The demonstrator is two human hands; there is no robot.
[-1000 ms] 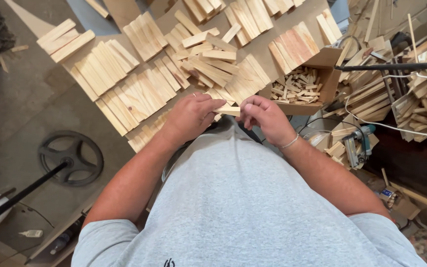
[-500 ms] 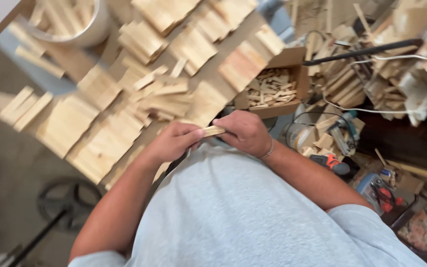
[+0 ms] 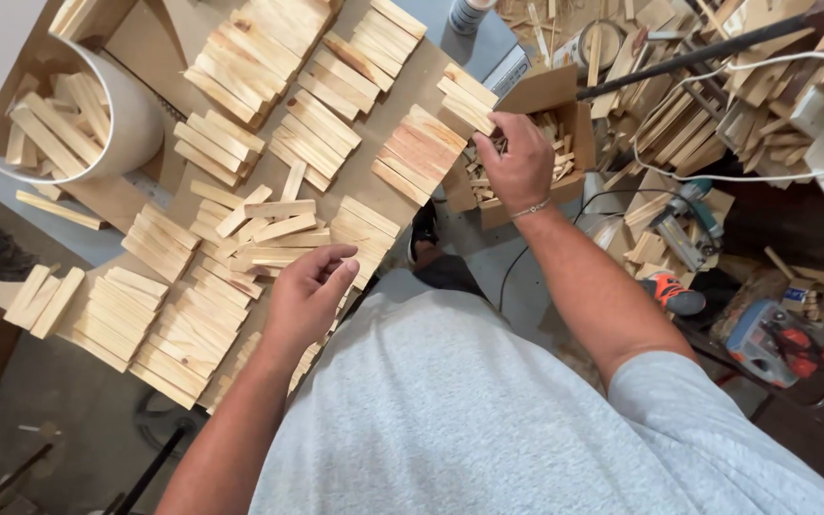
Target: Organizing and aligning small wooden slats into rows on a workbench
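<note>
right hand [image 3: 519,164] reaching into a cardboard box [image 3: 565,181] of small wood pieces, grip hidden so cannot tell, left hand [image 3: 307,296] loosely open and empty above wooden slats [image 3: 269,234] on the table [image 3: 193,38]

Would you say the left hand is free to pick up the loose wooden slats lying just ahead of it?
Probably yes: the left hand hovers open right beside the loose slats, with nothing between them.

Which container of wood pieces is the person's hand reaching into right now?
The cardboard box at the table's edge: the right hand is over its open top. The white bucket of wooden slats stands far off at the other end, untouched.
</note>
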